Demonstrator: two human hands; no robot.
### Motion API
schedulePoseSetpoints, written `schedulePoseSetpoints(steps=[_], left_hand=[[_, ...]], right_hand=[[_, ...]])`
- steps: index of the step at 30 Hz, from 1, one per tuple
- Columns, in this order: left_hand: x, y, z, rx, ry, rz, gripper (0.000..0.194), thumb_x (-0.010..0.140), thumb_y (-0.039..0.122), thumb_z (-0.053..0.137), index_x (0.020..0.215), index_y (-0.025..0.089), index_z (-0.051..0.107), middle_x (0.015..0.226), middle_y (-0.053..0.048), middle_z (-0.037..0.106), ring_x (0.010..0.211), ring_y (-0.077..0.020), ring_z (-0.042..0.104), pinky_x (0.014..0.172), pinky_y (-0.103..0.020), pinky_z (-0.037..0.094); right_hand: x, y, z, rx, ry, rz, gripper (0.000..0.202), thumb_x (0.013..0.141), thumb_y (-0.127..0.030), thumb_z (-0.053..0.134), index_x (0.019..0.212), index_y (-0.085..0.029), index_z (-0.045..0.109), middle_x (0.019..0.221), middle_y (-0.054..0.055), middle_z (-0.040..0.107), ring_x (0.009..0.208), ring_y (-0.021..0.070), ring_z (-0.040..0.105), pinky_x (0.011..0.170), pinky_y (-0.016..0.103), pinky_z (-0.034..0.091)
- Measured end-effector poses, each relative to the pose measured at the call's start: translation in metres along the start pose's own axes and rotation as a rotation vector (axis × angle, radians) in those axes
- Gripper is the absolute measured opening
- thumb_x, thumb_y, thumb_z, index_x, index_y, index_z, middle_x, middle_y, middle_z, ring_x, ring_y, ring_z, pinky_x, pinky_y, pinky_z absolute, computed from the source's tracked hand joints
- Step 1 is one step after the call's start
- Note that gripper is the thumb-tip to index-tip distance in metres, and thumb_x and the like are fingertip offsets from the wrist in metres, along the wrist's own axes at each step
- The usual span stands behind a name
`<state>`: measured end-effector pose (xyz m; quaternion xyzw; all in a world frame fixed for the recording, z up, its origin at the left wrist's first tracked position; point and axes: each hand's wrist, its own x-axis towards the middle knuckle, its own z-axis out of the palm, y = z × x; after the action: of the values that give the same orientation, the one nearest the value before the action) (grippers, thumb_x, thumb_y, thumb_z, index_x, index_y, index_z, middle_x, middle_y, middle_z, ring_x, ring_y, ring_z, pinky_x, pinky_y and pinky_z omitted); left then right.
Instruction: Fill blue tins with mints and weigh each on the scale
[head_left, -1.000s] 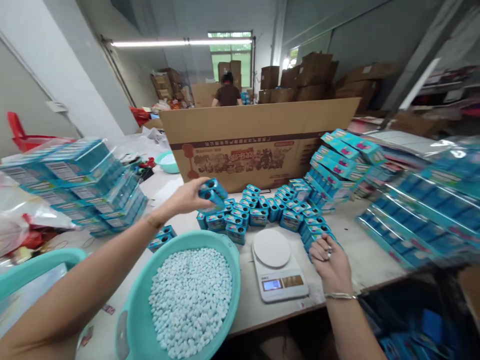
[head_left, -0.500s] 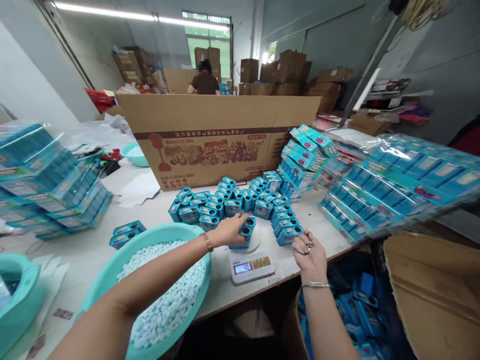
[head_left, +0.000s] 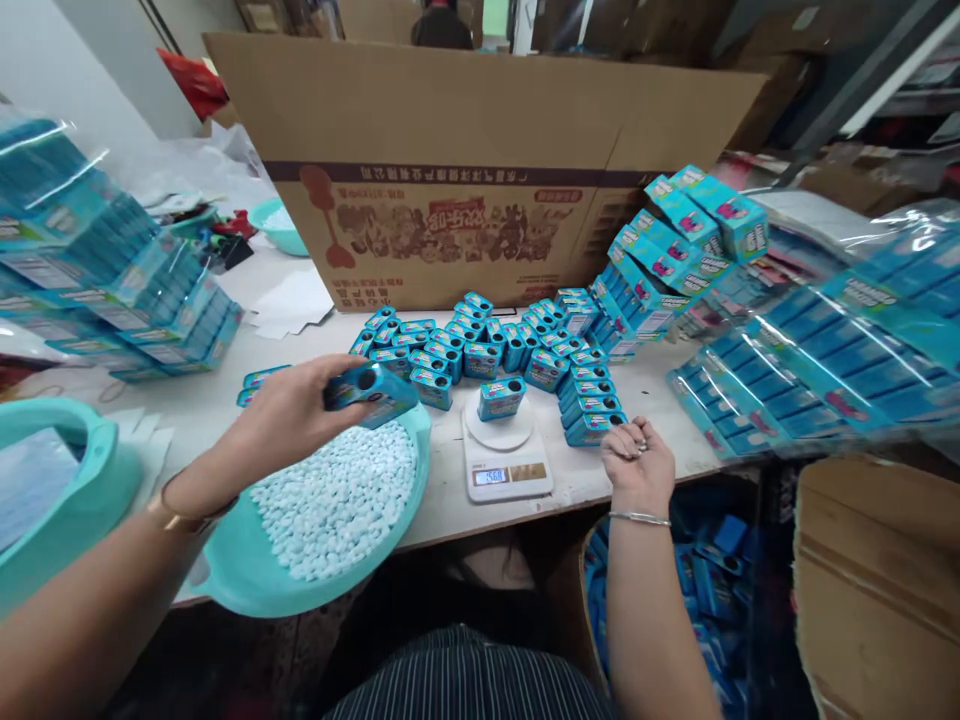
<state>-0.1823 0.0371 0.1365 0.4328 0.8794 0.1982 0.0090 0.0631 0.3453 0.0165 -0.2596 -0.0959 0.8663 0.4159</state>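
Note:
My left hand is closed around a small blue candy box with a dark round hole in one end. It is raised over the turquoise basin of pale blue and white candies. Another blue candy box stands on the round plate of the white digital scale, whose display is lit. My right hand is curled beside a row of blue candy boxes, its fingertips near the closest one. Whether anything is inside those fingers cannot be made out.
Several more candy boxes crowd before a large cardboard carton. Wrapped packs are stacked at left, with others at right. Another turquoise basin is at the left edge. Below right, an open carton stands by loose blue boxes.
My left hand has moved left from the scale with a candy box, leaving one box on the plate. The scale's reading has changed from zero. The view has tilted down.

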Motion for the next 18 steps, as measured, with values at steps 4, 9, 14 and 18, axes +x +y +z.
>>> schedulePoseSetpoints(steps=[4,9,14,18], left_hand=[[-0.017,-0.042,0.023,0.248,-0.096,-0.127,0.041,0.086,0.047,0.051,0.114,0.019,0.062,0.099,-0.006,0.069,0.085,-0.0264,0.065,0.07,-0.032,0.047],[-0.019,-0.083,0.071,0.226,-0.188,-0.147,0.047,0.088,0.046,0.05,0.126,0.019,0.054,0.117,-0.012,0.066,0.1,-0.0331,0.064,0.076,-0.038,0.05],[-0.012,-0.08,0.072,0.135,-0.062,-0.11,0.066,0.081,0.052,0.059,0.135,0.016,0.045,0.125,-0.015,0.06,0.111,-0.0357,0.059,0.09,-0.046,0.05],[-0.001,-0.035,0.068,-0.062,0.175,0.043,0.067,0.083,0.05,0.06,0.139,0.019,0.04,0.135,-0.014,0.053,0.126,-0.0312,0.05,0.104,-0.047,0.043]], right_hand=[[0.006,0.009,0.016,-0.025,0.056,-0.018,0.032,0.097,-0.016,0.026,0.071,-0.018,0.046,0.051,-0.007,0.041,0.037,0.0047,0.038,0.038,0.015,0.037],[0.011,0.025,0.037,-0.106,0.056,-0.009,0.03,0.097,-0.018,0.03,0.073,-0.017,0.048,0.058,-0.004,0.048,0.044,0.0056,0.045,0.042,0.017,0.041],[0.017,0.035,0.046,-0.167,-0.005,-0.009,0.026,0.095,-0.016,0.034,0.073,-0.019,0.047,0.051,-0.009,0.038,0.036,0.0045,0.032,0.036,0.016,0.03],[0.023,0.045,0.055,-0.235,-0.064,-0.003,0.024,0.094,-0.016,0.038,0.072,-0.02,0.046,0.048,-0.011,0.029,0.032,0.0042,0.026,0.034,0.015,0.023]])
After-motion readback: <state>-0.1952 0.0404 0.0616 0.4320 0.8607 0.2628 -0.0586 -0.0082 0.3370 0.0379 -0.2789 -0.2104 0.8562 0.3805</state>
